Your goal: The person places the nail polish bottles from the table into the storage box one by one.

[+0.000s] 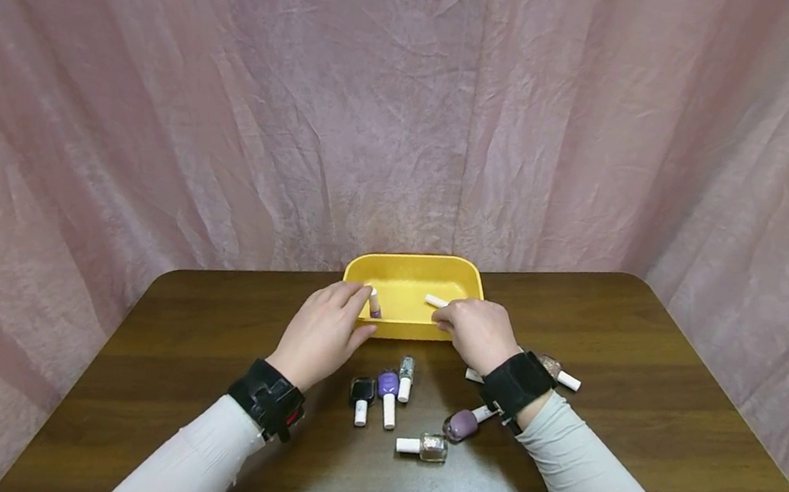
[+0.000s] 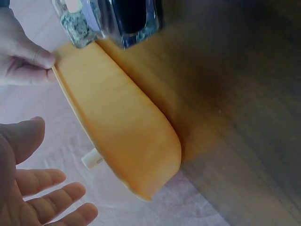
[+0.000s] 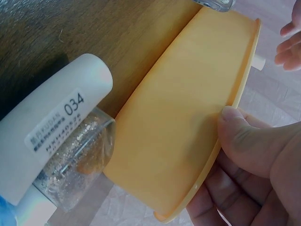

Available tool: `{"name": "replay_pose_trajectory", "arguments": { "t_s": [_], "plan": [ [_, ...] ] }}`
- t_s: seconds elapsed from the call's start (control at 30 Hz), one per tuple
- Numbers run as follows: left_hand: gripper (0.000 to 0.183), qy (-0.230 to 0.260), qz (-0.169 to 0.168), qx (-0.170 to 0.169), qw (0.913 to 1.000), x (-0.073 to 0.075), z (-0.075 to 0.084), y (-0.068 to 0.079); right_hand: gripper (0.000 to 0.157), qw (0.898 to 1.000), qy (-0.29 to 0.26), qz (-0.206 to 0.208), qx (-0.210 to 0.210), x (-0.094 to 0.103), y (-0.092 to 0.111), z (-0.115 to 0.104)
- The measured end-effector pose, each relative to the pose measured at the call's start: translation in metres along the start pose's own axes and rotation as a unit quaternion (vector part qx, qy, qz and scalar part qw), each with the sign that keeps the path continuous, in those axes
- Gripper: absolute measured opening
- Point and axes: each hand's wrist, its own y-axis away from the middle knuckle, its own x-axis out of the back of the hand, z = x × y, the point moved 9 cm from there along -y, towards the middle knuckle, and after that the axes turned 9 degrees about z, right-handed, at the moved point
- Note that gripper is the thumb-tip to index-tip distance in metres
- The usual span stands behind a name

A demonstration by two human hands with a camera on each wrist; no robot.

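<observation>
A yellow plastic bin (image 1: pixel 414 277) stands at the table's back edge. My right hand (image 1: pixel 481 333) pinches its near rim toward the right end, thumb (image 3: pixel 233 127) outside and fingers curled inside. Beside those fingers a white cap (image 1: pixel 436 301) shows within the bin; whatever is below it is hidden. At the bin's left end, my left hand (image 1: pixel 326 327) has its fingers spread and apart from the bin in the left wrist view. Close to its fingertips, a purple nail polish bottle (image 1: pixel 375 308) with a white cap stands upright inside.
In front of the bin lie black (image 1: pixel 363 390), violet (image 1: pixel 387 386) and glitter (image 1: pixel 407 368) nail polish bottles. Nearer are a clear glitter bottle (image 1: pixel 434 447) and a mauve one (image 1: pixel 461 425). Another glitter bottle (image 1: pixel 551 365) lies by the right wrist. A pink curtain (image 1: pixel 376 114) hangs behind.
</observation>
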Motion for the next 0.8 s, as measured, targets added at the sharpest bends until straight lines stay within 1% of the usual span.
{"name": "replay_pose_trajectory", "arguments": {
  "t_s": [0.2, 0.4, 0.67, 0.8],
  "plan": [
    [0.066, 0.005, -0.013, 0.002, 0.9999, 0.001, 0.003, 0.009, 0.011, 1.0, 0.002, -0.002, -0.002, -0.001, 0.0, 0.001],
    [0.066, 0.012, -0.02, -0.008, 0.9997, 0.002, 0.008, 0.017, 0.012, 1.0, 0.001, -0.002, -0.003, -0.002, 0.0, 0.0],
    [0.07, 0.036, -0.039, -0.009, 0.9986, 0.002, 0.013, 0.036, 0.011, 1.0, 0.0, -0.004, -0.005, -0.001, 0.0, 0.0],
    [0.071, 0.043, -0.04, -0.014, 0.9982, 0.002, 0.017, 0.044, 0.011, 1.0, 0.001, -0.001, -0.003, -0.001, 0.0, 0.001]
  ]
}}
